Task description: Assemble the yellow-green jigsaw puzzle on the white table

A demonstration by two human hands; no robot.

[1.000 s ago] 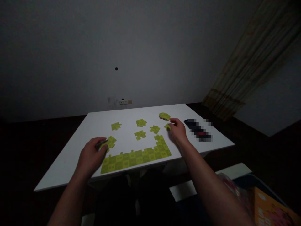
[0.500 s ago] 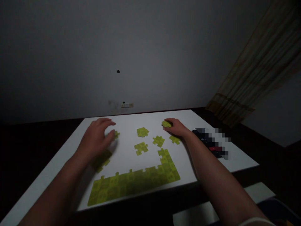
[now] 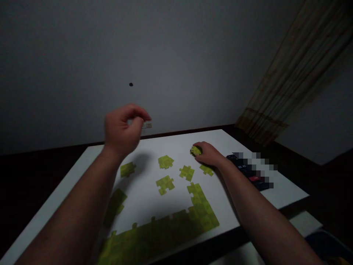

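Note:
Yellow-green puzzle pieces lie on a white table [image 3: 278, 195]. An assembled L-shaped strip [image 3: 176, 228] runs along the near edge and turns up at the right. My left hand [image 3: 124, 129] is raised above the table's far left part, fingers curled into a pinch; what it holds, if anything, is too dark to tell. My right hand [image 3: 211, 155] rests on the table at the far right, fingers curled around a small stack of pieces [image 3: 195, 150]. Loose pieces [image 3: 164, 184] lie between the hands, one [image 3: 127, 169] below my left hand and one [image 3: 206, 169] beside my right wrist.
A dark flat device [image 3: 248, 173], partly blurred out, lies right of my right arm. A wall stands close behind the table and a curtain [image 3: 298, 73] hangs at the right. A white surface [image 3: 303, 221] sits lower at the right. The room is dim.
My left hand rose from the table's left side into the air and closed into a pinch. My right hand stayed on the stack at the far right. The view shifted closer to the table.

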